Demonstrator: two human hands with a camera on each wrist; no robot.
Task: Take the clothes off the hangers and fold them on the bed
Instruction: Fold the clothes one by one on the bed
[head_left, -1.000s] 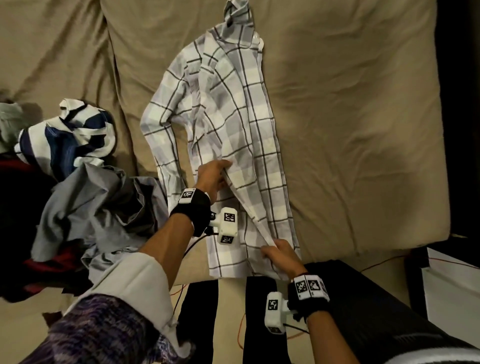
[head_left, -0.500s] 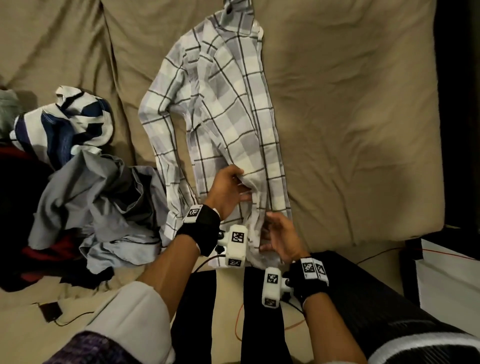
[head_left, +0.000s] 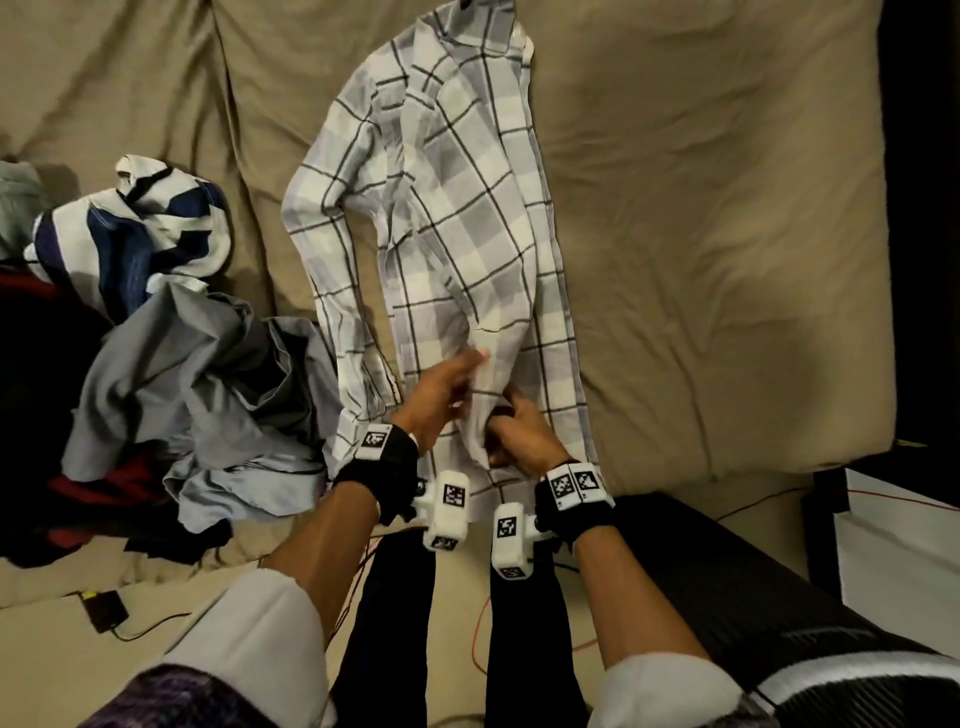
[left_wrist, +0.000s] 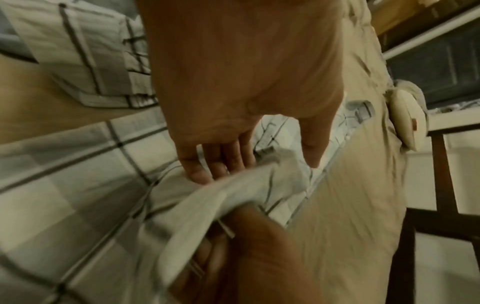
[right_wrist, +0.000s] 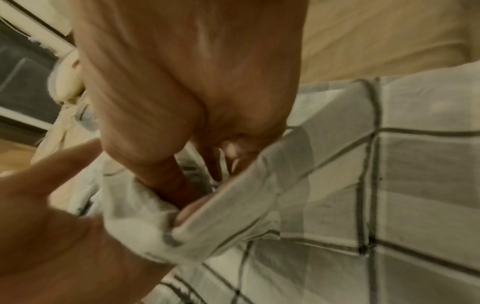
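Both hands met at the hem of the plaid shirt (head_left: 467, 249), laid lengthwise on the bed (head_left: 701, 234).
Nearest, the right hand (head_left: 519, 436) had its fingers (right_wrist: 166, 176) curled round a bunched fold of the front; the left hand (head_left: 441, 395) lay alongside, fingers (left_wrist: 221, 160) nearly straight on the cloth. Further left sat a heap of clothes (head_left: 197, 395).

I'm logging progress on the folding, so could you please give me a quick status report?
Right hand grips the plaid shirt front edge near the hem. Left hand open, fingers on the same fold. Shirt flat on the bed, unfolded. Clothes pile alongside, left.
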